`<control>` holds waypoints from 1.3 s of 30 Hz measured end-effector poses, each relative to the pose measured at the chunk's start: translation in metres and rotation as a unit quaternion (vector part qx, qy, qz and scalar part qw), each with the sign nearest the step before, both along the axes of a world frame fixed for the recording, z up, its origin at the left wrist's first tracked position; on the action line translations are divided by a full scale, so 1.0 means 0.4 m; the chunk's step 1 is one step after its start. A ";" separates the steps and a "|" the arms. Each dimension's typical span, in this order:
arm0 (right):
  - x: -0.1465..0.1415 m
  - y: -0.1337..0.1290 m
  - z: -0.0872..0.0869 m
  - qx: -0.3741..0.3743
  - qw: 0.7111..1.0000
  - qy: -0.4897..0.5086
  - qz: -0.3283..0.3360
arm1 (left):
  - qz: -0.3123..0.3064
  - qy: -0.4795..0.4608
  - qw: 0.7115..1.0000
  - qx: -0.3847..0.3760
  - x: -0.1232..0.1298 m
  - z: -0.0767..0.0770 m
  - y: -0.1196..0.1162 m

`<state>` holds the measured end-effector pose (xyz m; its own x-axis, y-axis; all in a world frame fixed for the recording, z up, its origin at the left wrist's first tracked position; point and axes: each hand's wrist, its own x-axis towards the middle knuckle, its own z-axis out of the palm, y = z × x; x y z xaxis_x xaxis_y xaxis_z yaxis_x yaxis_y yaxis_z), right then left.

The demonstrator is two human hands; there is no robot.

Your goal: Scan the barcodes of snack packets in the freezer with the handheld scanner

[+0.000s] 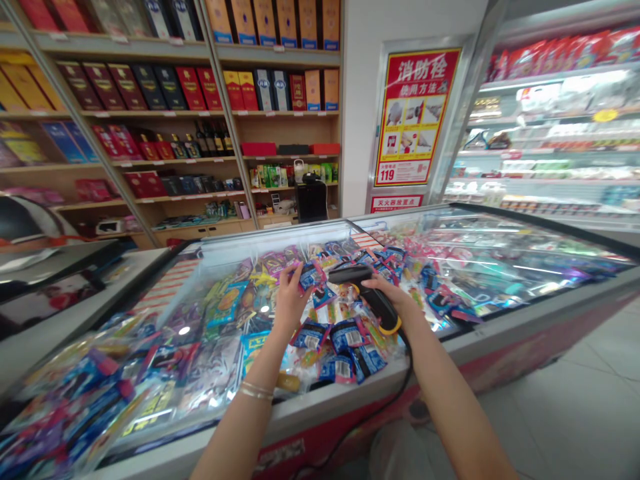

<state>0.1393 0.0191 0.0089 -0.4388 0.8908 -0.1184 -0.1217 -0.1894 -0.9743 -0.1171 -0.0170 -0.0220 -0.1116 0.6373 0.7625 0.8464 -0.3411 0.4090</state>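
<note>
My right hand [400, 303] is wrapped round the grip of a black and yellow barcode scanner [379, 308], its head pointing left. Between the fingers of my left hand [289, 300] is a small blue and pink snack packet [310, 275], just left of the scanner's head. Below both hands, several similar blue packets [346, 335] with white barcode labels lie heaped on the glass top of a chest freezer [320, 417]. From the scanner a black cable [384, 405] hangs down over the freezer's front edge.
More packets [75, 407] are piled on the glass at the left. A counter [125, 267] borders the freezer there. Shelves with boxes and bottles [165, 153] stand behind, a red fire-hydrant sign [417, 113] hangs on the wall, and a lit display fridge [555, 127] is at the right.
</note>
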 end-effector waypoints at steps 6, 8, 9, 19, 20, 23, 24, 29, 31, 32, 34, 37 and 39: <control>0.001 0.005 -0.004 0.011 1.000 -0.005 0.005 | -0.022 -0.022 1.000 0.002 -0.007 -0.009 0.011; 0.002 0.007 -0.008 0.015 1.000 0.000 0.008 | -0.036 -0.033 0.999 -0.011 -0.003 -0.004 0.007; 0.002 0.007 -0.008 0.016 1.000 0.002 0.010 | -0.047 -0.036 0.998 -0.021 0.000 0.000 0.004; 0.002 0.006 -0.009 0.020 1.000 0.000 0.013 | -0.077 -0.042 0.994 -0.060 0.006 0.005 -0.001; 0.002 0.005 -0.009 0.019 1.000 0.000 0.012 | -0.080 -0.045 0.994 -0.062 0.006 0.004 -0.001; 0.000 0.001 -0.004 0.014 1.000 -0.011 0.005 | -0.085 -0.058 0.993 -0.058 0.006 0.004 -0.002; 0.000 -0.001 -0.002 0.014 1.000 -0.015 0.002 | -0.086 -0.062 0.993 -0.054 0.006 0.005 -0.003; -0.003 -0.007 0.005 0.018 0.999 -0.026 0.004 | -0.083 -0.075 0.993 -0.028 0.006 0.010 -0.005; -0.003 -0.006 0.004 0.019 0.999 -0.025 0.008 | -0.082 -0.079 0.993 -0.024 0.006 0.009 -0.004; -0.002 -0.005 0.003 0.019 1.000 -0.024 0.008 | -0.081 -0.082 0.993 -0.024 0.005 0.008 -0.003; 0.000 -0.001 -0.001 0.017 1.000 -0.023 0.010 | -0.077 -0.090 0.993 -0.029 0.005 0.007 -0.001; 0.002 0.004 -0.008 0.016 0.999 -0.026 0.009 | -0.069 -0.102 0.992 -0.035 0.006 0.007 0.001; 0.003 0.007 -0.012 0.015 0.999 -0.028 0.010 | -0.068 -0.106 0.991 -0.038 0.007 0.009 0.001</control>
